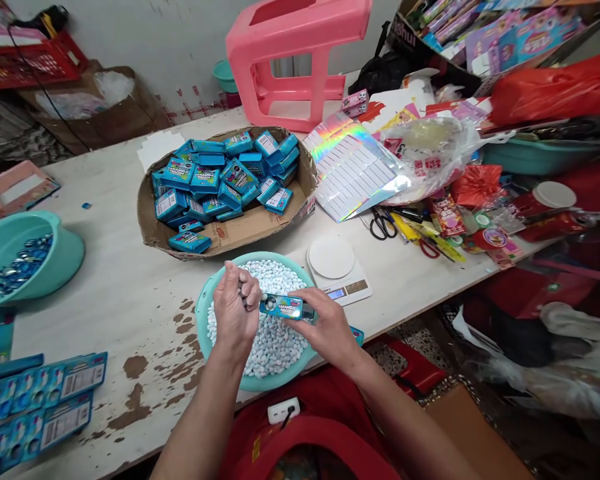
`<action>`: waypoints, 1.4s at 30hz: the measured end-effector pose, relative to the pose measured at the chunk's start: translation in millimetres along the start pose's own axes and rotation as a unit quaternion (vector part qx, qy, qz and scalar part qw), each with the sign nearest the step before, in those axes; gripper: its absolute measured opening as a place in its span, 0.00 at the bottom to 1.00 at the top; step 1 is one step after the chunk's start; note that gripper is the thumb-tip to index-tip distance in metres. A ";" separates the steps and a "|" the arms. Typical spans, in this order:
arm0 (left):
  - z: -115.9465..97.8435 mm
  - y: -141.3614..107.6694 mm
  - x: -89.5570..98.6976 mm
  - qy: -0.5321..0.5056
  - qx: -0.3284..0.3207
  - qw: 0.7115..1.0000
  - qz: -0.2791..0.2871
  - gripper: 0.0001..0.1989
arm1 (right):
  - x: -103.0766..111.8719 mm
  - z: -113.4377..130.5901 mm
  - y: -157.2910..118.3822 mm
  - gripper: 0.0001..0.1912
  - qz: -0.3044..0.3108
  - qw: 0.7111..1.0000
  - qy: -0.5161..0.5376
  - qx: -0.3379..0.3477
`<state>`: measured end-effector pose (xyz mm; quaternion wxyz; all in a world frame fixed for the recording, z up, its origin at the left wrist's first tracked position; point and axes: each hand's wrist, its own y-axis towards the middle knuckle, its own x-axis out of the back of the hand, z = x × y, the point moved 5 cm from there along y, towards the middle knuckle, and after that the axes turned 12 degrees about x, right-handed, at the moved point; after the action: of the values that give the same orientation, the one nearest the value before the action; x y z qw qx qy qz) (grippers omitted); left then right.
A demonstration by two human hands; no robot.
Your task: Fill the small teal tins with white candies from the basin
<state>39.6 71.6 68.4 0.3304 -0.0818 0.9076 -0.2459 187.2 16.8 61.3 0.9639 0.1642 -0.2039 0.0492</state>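
My right hand [327, 327] grips a small blue candy box [283, 307] lettered "CARAMELO MACIZO", held level with its end toward my left hand. My left hand [235, 303] is curled closed beside that end, with a few small pale candies apparently in its fingers. Both hands are above a turquoise basin [203, 303] filled with small white candies [273, 353]. Behind the basin, a cut-down cardboard box [230, 239] holds many similar blue candy boxes [237, 175]. Part of another blue box shows past my right wrist.
A white digital scale [337, 263] stands right of the basin. Scissors [381, 225], silvery sheets [353, 163] and packets lie farther right. A pink stool [293, 60] lies at the back. Left are a turquoise tub [65, 257] of shiny blue pieces and blue packaging [50, 383].
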 end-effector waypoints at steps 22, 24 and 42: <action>49.2 34.6 63.5 0.644 -0.109 0.749 -0.111 0.15 | 77.2 -183.1 -4.1 0.24 -0.231 0.968 0.003 -0.099; 50.3 35.4 61.1 0.638 -0.104 0.755 -0.114 0.15 | 81.2 -180.1 -10.7 0.30 -0.231 0.968 0.003 -0.098; 69.7 50.7 6.8 0.613 -0.135 0.777 -0.052 0.13 | 106.3 -181.8 -190.5 0.20 -0.358 0.873 0.032 -0.330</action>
<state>79.7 86.1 -6.9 -0.3235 -0.0046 0.9365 -0.1354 383.5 -98.3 -108.6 0.9197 -0.1038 -0.1049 -0.3638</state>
